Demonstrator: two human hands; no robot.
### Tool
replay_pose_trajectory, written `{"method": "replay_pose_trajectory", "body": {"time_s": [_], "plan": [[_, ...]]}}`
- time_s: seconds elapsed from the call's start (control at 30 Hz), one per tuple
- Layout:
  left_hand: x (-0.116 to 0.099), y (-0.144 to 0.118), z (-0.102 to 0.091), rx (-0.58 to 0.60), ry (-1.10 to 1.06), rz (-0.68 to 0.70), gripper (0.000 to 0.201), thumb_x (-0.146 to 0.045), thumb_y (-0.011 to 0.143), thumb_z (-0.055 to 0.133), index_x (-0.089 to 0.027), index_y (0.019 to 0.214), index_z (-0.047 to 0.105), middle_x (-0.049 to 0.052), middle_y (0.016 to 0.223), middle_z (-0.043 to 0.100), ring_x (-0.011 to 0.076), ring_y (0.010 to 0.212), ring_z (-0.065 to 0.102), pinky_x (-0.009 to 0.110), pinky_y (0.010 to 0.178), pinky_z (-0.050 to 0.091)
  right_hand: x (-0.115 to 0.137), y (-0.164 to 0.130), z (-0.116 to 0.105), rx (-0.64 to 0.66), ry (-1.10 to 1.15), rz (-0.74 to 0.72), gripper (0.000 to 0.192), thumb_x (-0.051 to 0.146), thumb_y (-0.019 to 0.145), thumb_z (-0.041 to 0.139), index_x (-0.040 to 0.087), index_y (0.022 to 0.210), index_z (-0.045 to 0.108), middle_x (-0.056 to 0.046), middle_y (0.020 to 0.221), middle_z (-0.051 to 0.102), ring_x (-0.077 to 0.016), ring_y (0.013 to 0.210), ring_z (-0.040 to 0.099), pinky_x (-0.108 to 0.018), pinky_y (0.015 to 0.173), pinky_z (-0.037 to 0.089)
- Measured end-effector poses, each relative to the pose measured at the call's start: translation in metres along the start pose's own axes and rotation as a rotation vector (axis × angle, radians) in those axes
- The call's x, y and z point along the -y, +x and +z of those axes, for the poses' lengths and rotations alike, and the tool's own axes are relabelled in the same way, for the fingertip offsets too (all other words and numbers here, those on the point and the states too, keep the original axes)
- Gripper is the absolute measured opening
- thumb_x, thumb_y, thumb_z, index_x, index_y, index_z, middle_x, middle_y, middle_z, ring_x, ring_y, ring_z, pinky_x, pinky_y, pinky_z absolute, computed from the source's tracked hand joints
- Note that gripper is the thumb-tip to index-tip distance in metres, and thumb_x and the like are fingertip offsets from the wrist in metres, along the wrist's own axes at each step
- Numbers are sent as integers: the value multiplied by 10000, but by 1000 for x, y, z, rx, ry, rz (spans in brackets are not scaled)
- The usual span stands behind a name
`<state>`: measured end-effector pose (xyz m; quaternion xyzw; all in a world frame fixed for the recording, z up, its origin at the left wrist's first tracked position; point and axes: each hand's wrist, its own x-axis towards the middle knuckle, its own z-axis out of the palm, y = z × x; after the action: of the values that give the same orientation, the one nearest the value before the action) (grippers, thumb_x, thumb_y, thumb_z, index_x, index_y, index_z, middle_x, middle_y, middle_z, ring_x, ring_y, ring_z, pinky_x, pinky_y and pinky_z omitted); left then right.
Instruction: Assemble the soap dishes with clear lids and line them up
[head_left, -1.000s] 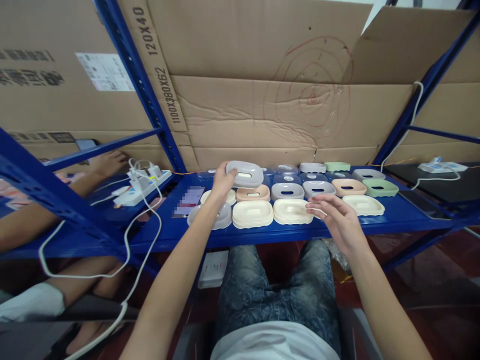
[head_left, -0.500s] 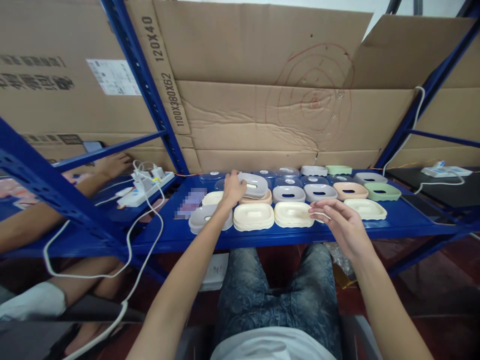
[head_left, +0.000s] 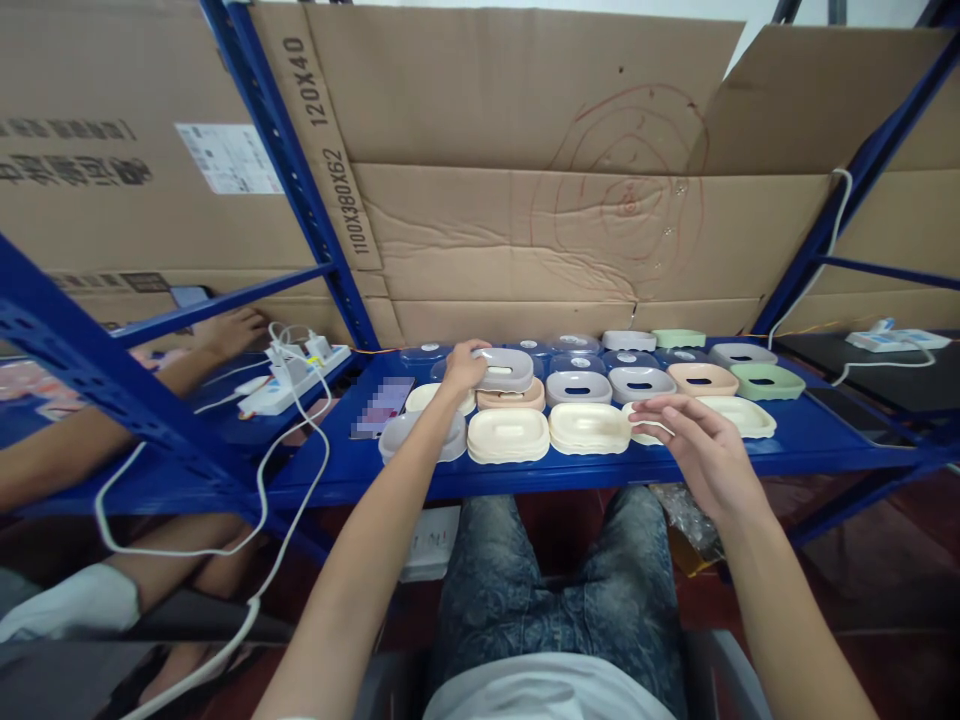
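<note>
My left hand (head_left: pixel 464 368) grips the left end of a grey oval plastic lid with a slot (head_left: pixel 504 371). That lid is over a peach lid (head_left: pixel 512 396), and I cannot tell whether they touch. My right hand (head_left: pixel 703 437) has its fingers stretched out over a small cream oval piece (head_left: pixel 649 428), which it partly hides. To the left of that hand are two cream oval trays (head_left: pixel 589 427), (head_left: pixel 508 435). A longer cream tray (head_left: pixel 742 416) sits beyond its fingers. Under my left forearm is a grey oval piece (head_left: pixel 401 437).
Grey slotted lids (head_left: pixel 577 387), another peach lid (head_left: pixel 702 379) and a green lid (head_left: pixel 767 381) stand in rows on the blue shelf (head_left: pixel 480 487). Clear covers (head_left: pixel 575 343) line the back. At left, a power strip (head_left: pixel 292 380) trails white cables; another person's arm (head_left: pixel 172 372) rests beyond the post.
The grey lid in my left hand has come down and leveled out over the peach lid. My right hand has shifted slightly right.
</note>
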<state>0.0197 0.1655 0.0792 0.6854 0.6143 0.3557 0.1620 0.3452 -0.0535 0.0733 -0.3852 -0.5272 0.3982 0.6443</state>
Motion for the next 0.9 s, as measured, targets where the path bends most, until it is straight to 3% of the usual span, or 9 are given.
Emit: {"method": "replay_pose_trajectory", "body": {"time_s": [0.23, 0.67, 0.77, 0.9], "plan": [[-7, -5, 8, 45, 0, -2, 427, -414, 1061, 733, -187, 1417, 669, 131, 1435, 680, 279, 1215, 714, 498, 1015, 641, 1, -1, 3, 10, -16, -3, 222, 491, 969, 811, 276, 1021, 833, -87, 1152, 812, -295, 1084, 764, -487, 1005, 624], [-40, -29, 5, 61, 338, -16, 412, -420, 1058, 740, -192, 1395, 681, 122, 1404, 696, 281, 1231, 715, 497, 1038, 629, 6, -3, 5, 17, -80, 9, 287, 555, 947, 825, 273, 998, 846, -87, 1125, 816, -302, 1108, 750, -459, 968, 628], [-46, -34, 5, 63, 387, -6, 326, -282, 1080, 647, -155, 1373, 711, 196, 1312, 753, 342, 1249, 732, 506, 1078, 580, 2, -3, 5, 41, -112, 8, 281, 550, 967, 811, 280, 1037, 847, -79, 1157, 818, -293, 1112, 750, -456, 987, 625], [-51, -42, 4, 69, 435, 22, 402, -132, 1008, 539, -111, 1359, 735, 295, 1276, 768, 439, 1291, 714, 513, 1080, 528, -3, -3, 3, 62, -123, 4, 276, 545, 968, 815, 283, 1053, 845, -71, 1161, 820, -287, 1103, 752, -456, 990, 633]]}}
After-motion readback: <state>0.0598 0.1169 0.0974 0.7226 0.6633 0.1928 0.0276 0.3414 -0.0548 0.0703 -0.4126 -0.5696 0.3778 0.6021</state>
